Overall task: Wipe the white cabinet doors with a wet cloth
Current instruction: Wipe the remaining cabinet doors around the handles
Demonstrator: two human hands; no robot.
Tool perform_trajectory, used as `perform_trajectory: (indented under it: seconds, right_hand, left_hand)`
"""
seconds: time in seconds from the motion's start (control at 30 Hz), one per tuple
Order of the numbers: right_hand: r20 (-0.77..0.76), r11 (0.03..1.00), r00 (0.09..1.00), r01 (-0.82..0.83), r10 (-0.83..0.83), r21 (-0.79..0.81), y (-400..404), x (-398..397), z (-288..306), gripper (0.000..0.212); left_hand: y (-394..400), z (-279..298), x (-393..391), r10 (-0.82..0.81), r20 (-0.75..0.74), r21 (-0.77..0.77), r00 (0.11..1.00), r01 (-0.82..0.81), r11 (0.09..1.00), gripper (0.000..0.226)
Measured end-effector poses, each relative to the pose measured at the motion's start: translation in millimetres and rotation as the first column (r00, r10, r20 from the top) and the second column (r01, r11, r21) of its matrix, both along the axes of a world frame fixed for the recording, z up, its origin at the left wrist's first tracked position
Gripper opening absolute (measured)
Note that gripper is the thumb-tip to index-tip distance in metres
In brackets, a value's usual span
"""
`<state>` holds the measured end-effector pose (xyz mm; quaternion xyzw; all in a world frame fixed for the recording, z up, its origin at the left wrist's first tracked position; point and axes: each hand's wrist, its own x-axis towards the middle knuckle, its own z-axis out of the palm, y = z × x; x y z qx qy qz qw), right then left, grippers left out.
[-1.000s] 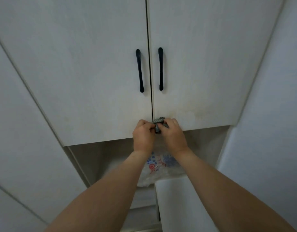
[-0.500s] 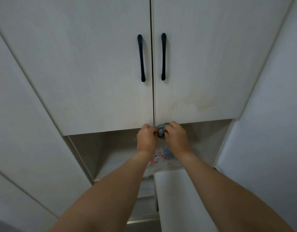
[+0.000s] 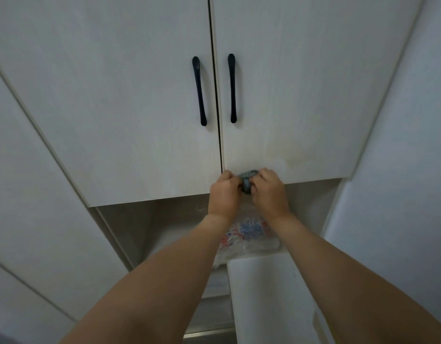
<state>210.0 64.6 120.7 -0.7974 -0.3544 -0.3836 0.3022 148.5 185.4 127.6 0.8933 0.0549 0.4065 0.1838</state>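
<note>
1. Here we judge the wiping not yet begun: we bunch the small grey-blue wet cloth (image 3: 248, 181) at the lower edge of the right white cabinet door (image 3: 301, 95), beside the seam with the left white cabinet door (image 3: 115, 108).
2. Next, we would spread the cloth flat against a door.
3. Our left hand (image 3: 224, 194) and right hand (image 3: 270, 193) both curl tightly, fingers (image 3: 263, 173) pinching the cloth between them.

The two cabinet doors (image 3: 130, 115) are white with a faint woodgrain; the right door (image 3: 301, 95) carries a yellowish stain near its lower edge. Both handles (image 3: 199, 91) are black. The cloth (image 3: 246, 181) is grey-blue, with a fine speckled weave. The plastic bag (image 3: 249, 232) is clear with red and blue print.
</note>
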Motion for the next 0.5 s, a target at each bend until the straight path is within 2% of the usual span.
perform_trajectory:
  seconds: [0.07,0.13,0.2,0.27,0.33,0.43,0.5]
  right_hand:
    - [-0.088,0.999,0.996,-0.018,0.015,-0.038,-4,-3,-10,0.006]
    - [-0.083,1.000,0.997,0.001,-0.001,0.006,-6,1,8,0.011]
    - [0.006,0.986,0.998,0.061,-0.063,0.154,-10,5,42,0.014]
    - [0.069,0.945,0.990,0.093,-0.121,0.314,-15,16,82,0.014]
    - [0.102,0.917,0.985,0.091,-0.141,0.389,-15,22,106,0.016]
    - [0.131,0.944,0.982,0.090,-0.138,0.317,-13,23,79,0.010]
    - [0.089,0.971,0.990,0.089,-0.111,0.220,-19,21,40,0.009]
  left_hand:
    - [-5,-4,-2,0.007,-0.120,-0.046,0.993,-0.012,0.999,0.014]
    - [-15,16,-1,-0.008,-0.117,-0.059,0.993,0.001,0.998,0.013]
    - [-27,51,4,-0.053,0.066,-0.078,0.996,0.058,0.995,0.013]
    - [-38,86,16,-0.053,0.265,-0.125,0.963,0.089,0.988,0.021]
    - [-43,102,28,-0.032,0.349,-0.131,0.937,0.082,0.988,0.024]
    - [-39,77,30,-0.036,0.335,-0.069,0.941,0.063,0.996,0.015]
    - [-38,42,25,-0.051,0.207,-0.073,0.977,0.068,0.995,0.011]
